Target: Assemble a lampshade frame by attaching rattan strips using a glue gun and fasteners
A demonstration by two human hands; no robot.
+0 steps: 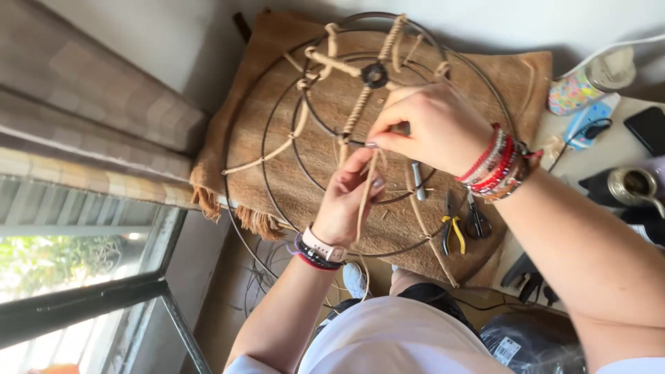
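**Cord wrapping on a wire hoop frame, partly done**

At the centre of the frame a person bends over a round wire frame, several dark concentric rings joined at a small black hub near the top middle. It lies on a brown burlap cushion that fills the upper middle of the picture.

The right hand, with a stack of red and beaded bracelets at the wrist, sits just right of centre, its fingertips pinched closed on a strand of tan cord. The left hand, just below it and wearing a pale-strapped watch, is curled with its fingers closed around the same strand, which runs down between the two hands.

Judging by what lies there, the work looks somewhere in the middle. A few spokes near the hub, toward the upper middle, are already bound in tan cord, and one wrapped length reaches out to the left rim. Much of the rings is bare dark wire, mainly on the left and lower sides.

Yellow-handled pliers and dark scissors rest on the cushion at right of centre, just beside each other. A window takes up the lower left.
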